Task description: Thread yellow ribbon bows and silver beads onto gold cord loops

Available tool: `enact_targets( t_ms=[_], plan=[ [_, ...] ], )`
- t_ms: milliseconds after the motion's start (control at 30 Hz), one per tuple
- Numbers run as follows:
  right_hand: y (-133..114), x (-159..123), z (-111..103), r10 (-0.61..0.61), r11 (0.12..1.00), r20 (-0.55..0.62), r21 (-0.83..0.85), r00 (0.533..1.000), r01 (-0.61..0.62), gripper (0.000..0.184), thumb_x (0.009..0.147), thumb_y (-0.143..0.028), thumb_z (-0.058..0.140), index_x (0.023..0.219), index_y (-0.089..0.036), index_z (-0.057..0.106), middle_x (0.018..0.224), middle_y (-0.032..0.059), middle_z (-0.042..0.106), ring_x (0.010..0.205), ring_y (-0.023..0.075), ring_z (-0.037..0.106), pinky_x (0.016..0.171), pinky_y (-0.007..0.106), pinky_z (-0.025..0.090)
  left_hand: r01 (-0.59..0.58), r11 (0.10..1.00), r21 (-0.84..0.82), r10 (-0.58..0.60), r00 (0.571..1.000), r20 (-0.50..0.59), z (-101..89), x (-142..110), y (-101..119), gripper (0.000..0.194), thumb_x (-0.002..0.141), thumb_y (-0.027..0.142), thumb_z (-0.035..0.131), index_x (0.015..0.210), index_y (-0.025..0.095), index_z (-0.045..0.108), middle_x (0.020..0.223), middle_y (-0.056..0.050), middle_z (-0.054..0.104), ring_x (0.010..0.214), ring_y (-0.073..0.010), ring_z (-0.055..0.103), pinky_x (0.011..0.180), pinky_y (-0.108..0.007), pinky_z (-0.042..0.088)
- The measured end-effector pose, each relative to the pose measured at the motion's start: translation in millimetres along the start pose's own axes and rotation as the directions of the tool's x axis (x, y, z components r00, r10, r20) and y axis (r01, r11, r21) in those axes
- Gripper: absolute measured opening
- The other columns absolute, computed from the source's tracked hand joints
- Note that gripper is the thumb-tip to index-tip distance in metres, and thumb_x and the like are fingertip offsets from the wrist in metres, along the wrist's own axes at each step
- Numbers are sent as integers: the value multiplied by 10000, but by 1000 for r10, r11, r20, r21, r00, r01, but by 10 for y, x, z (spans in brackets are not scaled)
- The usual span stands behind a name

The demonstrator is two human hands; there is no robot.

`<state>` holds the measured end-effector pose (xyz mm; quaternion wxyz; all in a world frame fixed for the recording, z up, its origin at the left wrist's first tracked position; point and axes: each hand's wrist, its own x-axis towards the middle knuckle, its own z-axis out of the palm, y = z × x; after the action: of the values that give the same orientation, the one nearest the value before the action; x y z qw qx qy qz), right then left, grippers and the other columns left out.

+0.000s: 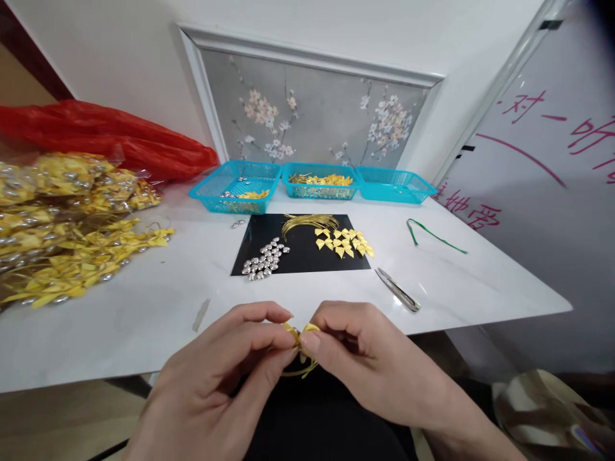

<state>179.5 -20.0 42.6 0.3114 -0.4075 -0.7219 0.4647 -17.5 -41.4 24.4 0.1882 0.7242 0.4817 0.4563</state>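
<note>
My left hand [225, 371] and my right hand [365, 358] meet in front of the table's near edge. Between their fingertips they pinch a small yellow petal piece [293, 331] with a yellow cord [307, 370] looping below it; the fingers hide much of it. Beyond them, a black mat [307, 259] carries silver beads [264, 261] on its left. A bundle of gold cords [310, 221] lies at the mat's back, and yellow petal pieces [343, 242] are spread on its right. Thread snips [398, 289] rest beside the mat's right corner.
Three blue baskets [206, 192] stand along the back wall, holding yellow pieces and beads. At left is a heap of finished-looking yellow strands [96, 256], some bagged, beside red mesh fabric [110, 137]. A green tie [435, 235] lies at right, near a whiteboard [542, 192].
</note>
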Motion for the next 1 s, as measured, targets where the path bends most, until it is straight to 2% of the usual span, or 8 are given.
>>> enact_targets(
  t_ms=[133,200,300,400,533,633,767,1000],
  plan=[
    [-8,9,10,13,1000,-17,9,1000,-13,360,1010,-340,469,681,-200,429,616,-68,344,561,86,307,479,262,256,-64,995,73,66,998,-18,-10,4,12,218,874,163,664,893,379,679,1073,106,671,995,-94,669,882,-153,490],
    [-16,6,13,13,1000,-25,23,1000,-13,360,1013,-340,463,683,-201,428,616,-69,338,561,88,304,477,262,254,-50,996,72,50,999,3,-16,24,25,205,876,175,655,879,378,685,1065,101,678,1011,-100,667,873,-147,490],
    [-22,5,19,-28,999,-52,30,998,30,367,1012,-330,478,673,-199,422,623,-66,355,568,87,321,491,255,270,88,996,-13,-87,995,49,-31,78,39,103,851,265,686,816,358,712,1054,78,698,934,-114,693,782,-130,522],
    [-15,9,26,-85,996,-96,27,992,88,361,1013,-303,489,672,-193,438,664,-54,419,604,87,378,536,245,312,296,941,-162,-269,948,172,-56,142,52,109,820,383,716,731,321,727,1030,48,714,859,-127,709,707,-126,546],
    [-2,8,31,-121,993,-128,-31,984,118,346,1011,-278,500,681,-189,453,686,-47,460,621,86,413,560,240,327,412,870,-272,-330,896,298,-80,219,86,161,851,394,698,727,294,720,929,32,725,860,-138,684,739,-154,542],
    [-2,14,30,-125,991,-141,-67,982,117,292,991,-287,544,720,-189,496,708,-44,479,620,86,426,550,238,330,400,883,-246,-321,897,304,-78,277,132,193,857,372,672,698,268,704,833,15,722,783,-152,672,686,-190,543],
    [5,49,27,-143,987,-151,-89,978,130,257,973,-245,554,724,-184,530,695,-41,484,608,88,430,538,243,323,312,932,-181,-265,933,243,-74,309,152,171,833,327,664,677,271,708,832,9,730,759,-161,685,659,-210,556],
    [18,108,-1,-87,995,-105,39,991,91,227,940,-226,572,718,-183,553,695,-37,502,619,91,450,540,232,347,378,899,-222,-313,908,277,-131,252,38,248,922,457,575,954,272,738,796,-28,751,722,-191,700,597,-254,594]
  ],
)
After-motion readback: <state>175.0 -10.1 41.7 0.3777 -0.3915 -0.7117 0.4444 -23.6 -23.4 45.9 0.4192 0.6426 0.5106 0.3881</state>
